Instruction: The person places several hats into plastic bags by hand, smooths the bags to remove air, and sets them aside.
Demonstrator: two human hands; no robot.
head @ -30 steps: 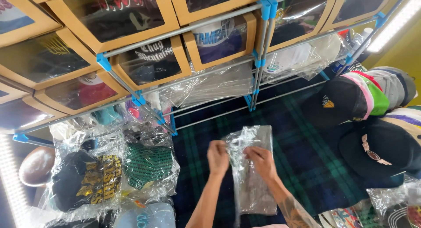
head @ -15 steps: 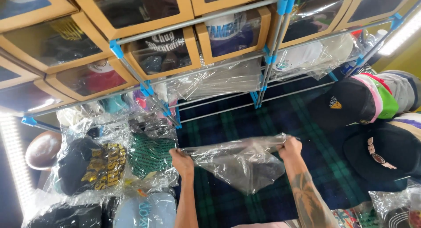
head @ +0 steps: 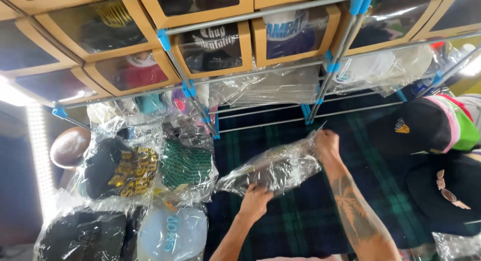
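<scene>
Clear plastic is pinched in the fingers of both hands: the left hand (head: pixel 256 200) closes on the lower edge of a crinkled transparent bag (head: pixel 274 168), the right hand (head: pixel 325 144) grips its upper corner, holding it stretched just above a dark green plaid cloth (head: pixel 300 221). Judging by the spread grip, the bag is being opened or straightened, which calls for parting its mouth. Bagged caps (head: pixel 150 165) lie left, loose black caps (head: pixel 431 155) right, below a shelf rack of windowed cardboard boxes (head: pixel 210 45).
</scene>
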